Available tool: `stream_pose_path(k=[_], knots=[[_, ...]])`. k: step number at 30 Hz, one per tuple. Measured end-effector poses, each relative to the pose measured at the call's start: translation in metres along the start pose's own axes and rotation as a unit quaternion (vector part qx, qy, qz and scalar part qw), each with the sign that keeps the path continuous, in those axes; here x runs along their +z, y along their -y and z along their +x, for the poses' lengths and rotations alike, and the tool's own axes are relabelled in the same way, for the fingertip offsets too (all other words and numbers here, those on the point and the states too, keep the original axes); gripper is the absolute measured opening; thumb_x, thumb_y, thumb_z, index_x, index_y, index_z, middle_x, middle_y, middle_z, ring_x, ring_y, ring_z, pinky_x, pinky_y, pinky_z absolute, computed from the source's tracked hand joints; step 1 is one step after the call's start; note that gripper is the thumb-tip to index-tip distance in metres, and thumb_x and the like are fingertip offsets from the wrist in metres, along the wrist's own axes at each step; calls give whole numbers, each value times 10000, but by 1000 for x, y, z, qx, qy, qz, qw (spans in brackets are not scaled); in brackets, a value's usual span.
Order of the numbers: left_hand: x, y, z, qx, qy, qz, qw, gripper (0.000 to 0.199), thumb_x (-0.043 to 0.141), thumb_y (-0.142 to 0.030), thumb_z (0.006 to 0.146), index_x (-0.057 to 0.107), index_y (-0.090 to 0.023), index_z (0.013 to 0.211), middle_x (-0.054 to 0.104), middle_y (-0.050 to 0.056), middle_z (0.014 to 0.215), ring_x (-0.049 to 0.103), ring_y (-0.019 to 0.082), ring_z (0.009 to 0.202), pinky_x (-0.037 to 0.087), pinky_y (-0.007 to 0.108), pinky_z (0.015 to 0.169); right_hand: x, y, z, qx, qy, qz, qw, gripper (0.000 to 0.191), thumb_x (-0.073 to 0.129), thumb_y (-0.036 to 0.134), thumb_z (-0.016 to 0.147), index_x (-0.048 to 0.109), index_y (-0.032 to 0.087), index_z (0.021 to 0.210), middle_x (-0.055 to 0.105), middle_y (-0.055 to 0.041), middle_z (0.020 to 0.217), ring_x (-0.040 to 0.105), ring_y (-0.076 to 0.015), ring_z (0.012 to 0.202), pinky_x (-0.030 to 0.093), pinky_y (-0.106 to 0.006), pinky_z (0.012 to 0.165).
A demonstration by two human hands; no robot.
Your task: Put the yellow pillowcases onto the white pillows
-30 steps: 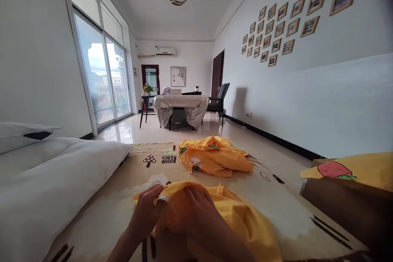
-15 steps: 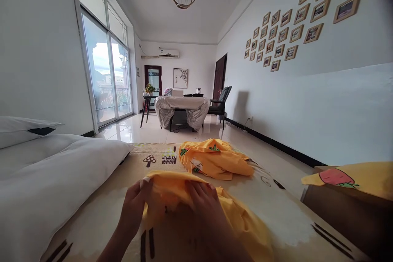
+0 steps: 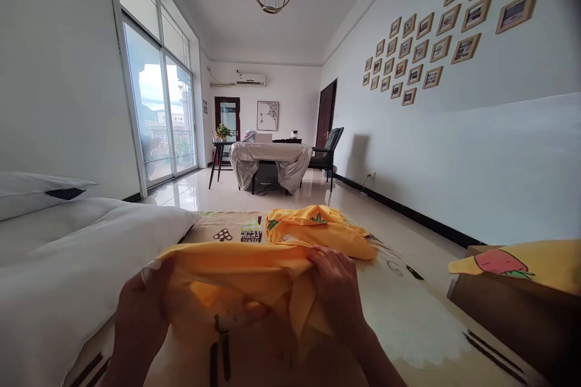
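A yellow cloth [image 3: 236,263] is stretched between my two hands above the patterned bed cover [image 3: 422,320]. My left hand [image 3: 147,296] grips its left end, with the thumb along the top edge. At the upper right edge of the cloth, my right hand [image 3: 336,281] has its fingers closed on the fabric. The cloth hangs in loose folds between and below the hands. Just beyond it lies a crumpled orange-yellow garment [image 3: 327,230] with green leaf prints.
White pillows [image 3: 109,242] lie at the left. A box [image 3: 512,308] stands at the right with a yellow printed cloth [image 3: 540,263] over its edge. Farther off are a covered table [image 3: 272,151] and a black chair [image 3: 327,154].
My hands have moved apart, the left one leftward and the right one rightward. The yellow cloth between them is now spread wider, and its part at the lower right has been drawn up.
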State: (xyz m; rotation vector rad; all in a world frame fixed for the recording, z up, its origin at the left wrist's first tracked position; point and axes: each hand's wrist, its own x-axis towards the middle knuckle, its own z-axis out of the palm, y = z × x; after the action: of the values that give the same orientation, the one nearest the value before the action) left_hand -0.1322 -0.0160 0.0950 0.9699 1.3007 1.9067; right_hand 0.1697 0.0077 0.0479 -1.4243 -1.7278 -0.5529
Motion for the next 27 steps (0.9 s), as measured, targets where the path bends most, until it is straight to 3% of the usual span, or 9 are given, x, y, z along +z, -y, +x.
stream_pose_path(k=[3, 6, 9, 13, 15, 17, 21, 24, 27], knots=[[3, -2, -3, 4, 60, 57, 997, 377, 706, -470, 638, 550, -158, 494, 467, -8, 483, 415, 114, 477, 340, 216, 401, 13, -12, -1, 33, 21, -13, 999, 306, 405, 133, 856, 675, 225, 969, 630, -74, 1136, 523, -236, 1056, 332, -386, 917], [10, -1, 0, 12, 138, 68, 988, 380, 706, -497, 626, 584, -148, 537, 509, -1, 516, 445, 127, 512, 356, 215, 436, 36, -24, -6, 74, 86, -25, 993, 338, 393, 140, 852, 669, 217, 1031, 597, -102, 1199, 510, -249, 1112, 332, -409, 935], [17, 1, 3, -3, 202, 72, 977, 405, 688, -537, 634, 603, -145, 578, 537, 13, 547, 464, 142, 538, 372, 224, 466, 47, -20, -11, 69, 106, 11, 992, 387, 366, 143, 852, 614, 189, 1146, 512, -132, 1311, 466, -255, 1193, 338, -426, 946], [19, 0, -1, 8, 216, 93, 972, 420, 662, -544, 664, 588, -144, 558, 469, 0, 517, 406, 120, 518, 327, 214, 459, 21, 18, -16, -28, 47, 128, 990, 361, 356, 132, 866, 588, 210, 1131, 558, -101, 1233, 479, -233, 1153, 338, -422, 958], [17, 0, -3, 21, 207, 105, 973, 409, 657, -524, 673, 568, -147, 540, 425, -10, 505, 371, 112, 509, 302, 212, 450, 5, 41, -19, -88, 108, 189, 972, 326, 437, 204, 877, 553, 231, 1181, 586, -74, 1191, 490, -218, 1128, 344, -389, 974], [16, 2, -3, 33, 212, 126, 969, 377, 664, -485, 665, 553, -150, 532, 400, -15, 506, 356, 111, 511, 287, 211, 445, 1, 57, -22, -107, 189, 215, 952, 428, 542, 271, 840, 498, 241, 1264, 576, -60, 1230, 480, -219, 1147, 335, -370, 1002], [13, 12, 4, 93, 243, 163, 952, 289, 646, -350, 618, 469, -165, 484, 370, -26, 511, 339, 104, 520, 270, 196, 441, 33, 56, -33, -28, 229, 169, 958, 404, 530, 160, 768, 580, 209, 1166, 611, -66, 1196, 504, -237, 1124, 349, -371, 983], [9, 17, 9, 127, 250, 202, 939, 245, 581, -293, 620, 412, -176, 486, 357, -38, 512, 332, 99, 526, 272, 186, 453, 56, 34, -34, 57, 211, 122, 968, 309, 461, 86, 728, 657, 173, 950, 677, -84, 1019, 576, -230, 975, 417, -327, 865], [5, 17, 12, 144, 234, 246, 930, 245, 542, -345, 663, 423, -182, 523, 375, -42, 534, 351, 103, 543, 287, 186, 474, 56, 6, -23, 108, 161, 82, 978, 345, 435, 73, 704, 668, 155, 945, 687, -104, 995, 586, -242, 959, 421, -326, 858]])
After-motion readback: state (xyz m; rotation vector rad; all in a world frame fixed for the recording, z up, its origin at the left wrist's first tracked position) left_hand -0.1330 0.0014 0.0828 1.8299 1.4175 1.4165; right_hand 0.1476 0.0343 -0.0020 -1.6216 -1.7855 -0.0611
